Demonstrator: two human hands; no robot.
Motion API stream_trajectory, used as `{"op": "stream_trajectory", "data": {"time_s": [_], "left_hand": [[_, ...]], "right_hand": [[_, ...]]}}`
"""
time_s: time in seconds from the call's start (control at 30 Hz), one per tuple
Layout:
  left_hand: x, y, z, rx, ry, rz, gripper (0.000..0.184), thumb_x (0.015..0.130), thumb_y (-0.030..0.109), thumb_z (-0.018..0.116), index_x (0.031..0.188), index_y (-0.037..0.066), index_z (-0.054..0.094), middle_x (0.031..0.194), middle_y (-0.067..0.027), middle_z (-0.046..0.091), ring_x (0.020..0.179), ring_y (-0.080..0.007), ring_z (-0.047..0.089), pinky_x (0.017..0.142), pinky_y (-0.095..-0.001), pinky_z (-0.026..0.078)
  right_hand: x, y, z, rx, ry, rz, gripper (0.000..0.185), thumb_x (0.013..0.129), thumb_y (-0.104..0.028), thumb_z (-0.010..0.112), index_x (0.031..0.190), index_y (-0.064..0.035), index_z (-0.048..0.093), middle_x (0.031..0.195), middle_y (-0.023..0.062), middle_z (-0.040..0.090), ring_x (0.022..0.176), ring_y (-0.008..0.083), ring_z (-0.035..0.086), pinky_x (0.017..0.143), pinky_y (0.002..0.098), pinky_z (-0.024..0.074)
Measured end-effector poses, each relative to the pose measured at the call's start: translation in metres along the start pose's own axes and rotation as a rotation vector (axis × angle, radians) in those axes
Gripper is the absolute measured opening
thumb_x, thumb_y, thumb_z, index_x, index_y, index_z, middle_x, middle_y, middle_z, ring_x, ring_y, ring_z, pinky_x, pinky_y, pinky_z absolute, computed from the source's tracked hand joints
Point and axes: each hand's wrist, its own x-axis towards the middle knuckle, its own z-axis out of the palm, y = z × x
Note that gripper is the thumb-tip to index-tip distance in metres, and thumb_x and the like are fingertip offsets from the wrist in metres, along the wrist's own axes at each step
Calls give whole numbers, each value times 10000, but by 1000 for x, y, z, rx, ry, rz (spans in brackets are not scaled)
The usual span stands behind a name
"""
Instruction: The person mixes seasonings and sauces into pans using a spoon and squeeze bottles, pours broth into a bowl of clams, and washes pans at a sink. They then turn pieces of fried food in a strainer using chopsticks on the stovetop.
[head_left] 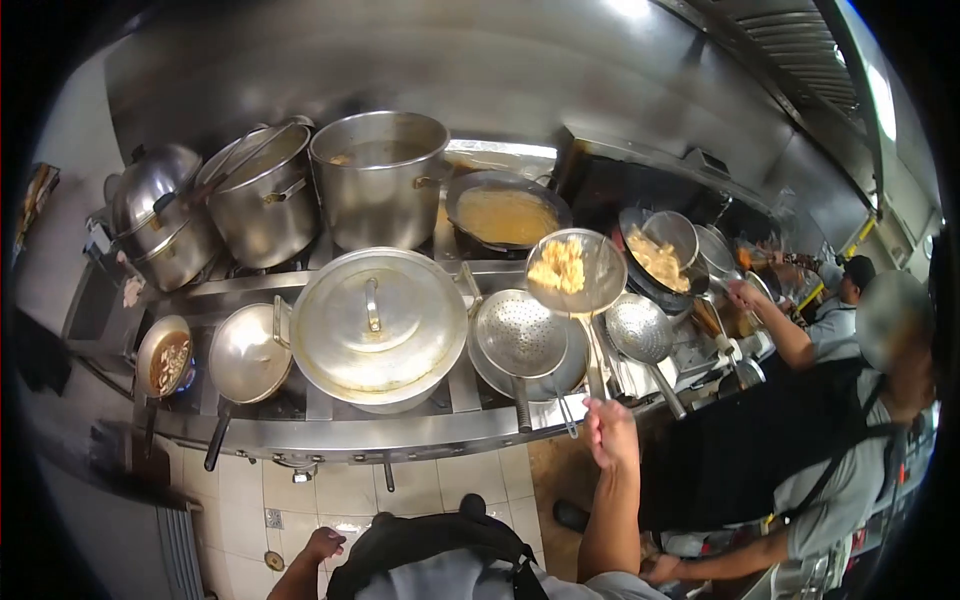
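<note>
My right hand (610, 432) is closed round the handle of a mesh strainer (606, 262), which is raised above the stove. Golden pieces of food (558, 268) lie in its mesh. Below and to the left, a perforated ladle (521, 332) rests over a pan. Another perforated skimmer (640, 328) lies to the right. My left hand (325, 543) hangs low beside my body, over the floor, its fingers curled and nothing visible in them. A wok of oil (506, 216) stands behind the strainer.
A big lidded pot (372, 325) fills the middle of the stove; tall pots (380, 180) line the back. A small pan of brown sauce (166, 362) sits over a flame at left. Close on my right, a co-worker (760, 440) holds a strainer (670, 240) by a wok of food (655, 262).
</note>
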Motion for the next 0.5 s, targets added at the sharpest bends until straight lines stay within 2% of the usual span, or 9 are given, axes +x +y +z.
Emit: {"op": "stream_trajectory", "data": {"time_s": [0.07, 0.2, 0.27, 0.33, 0.4, 0.5], "left_hand": [[9, 13, -21, 179, -7, 215, 259, 827, 218, 671, 892, -26, 615, 660, -98, 669, 575, -173, 646, 523, -313, 504], [32, 27, -71, 228, -23, 323, 249, 804, 195, 683, 865, -29, 592, 626, -98, 651, 578, -174, 638, 565, -308, 513], [52, 18, -97, 225, -43, 300, 246, 799, 194, 680, 875, -23, 592, 639, -93, 655, 569, -175, 635, 558, -310, 513], [61, 13, -124, 349, -112, 212, 249, 789, 205, 685, 873, -9, 587, 675, -88, 666, 564, -181, 632, 556, -308, 510], [66, 9, -143, 421, -144, 173, 260, 791, 232, 688, 876, 11, 581, 705, -86, 671, 569, -184, 636, 542, -322, 511], [70, 4, -149, 365, -130, 11, 247, 815, 259, 667, 909, 44, 588, 732, -88, 674, 602, -185, 653, 527, -370, 519]], "right_hand": [[-30, 7, 16, -50, 93, 77, 143, 901, -135, 568, 831, -10, 576, 539, -18, 470, 383, 63, 386, 337, 206, 277], [-42, 64, 27, -126, 119, 142, 122, 903, -129, 558, 841, -24, 561, 578, -13, 471, 381, 65, 376, 325, 207, 286], [-44, 76, 44, -249, 175, 198, 117, 902, -133, 562, 843, -32, 563, 581, -23, 471, 390, 59, 383, 328, 212, 289], [-35, 99, 34, -228, 169, 238, 119, 920, -148, 538, 870, -43, 569, 586, -31, 467, 398, 57, 370, 340, 206, 283], [-27, 115, 21, 194, 72, 413, 135, 940, -162, 509, 909, -46, 569, 597, -31, 465, 402, 61, 352, 359, 198, 279], [-32, 123, 25, 191, 65, 410, 211, 962, -225, 491, 987, -35, 581, 609, -33, 474, 436, 69, 373, 407, 203, 324]]}}
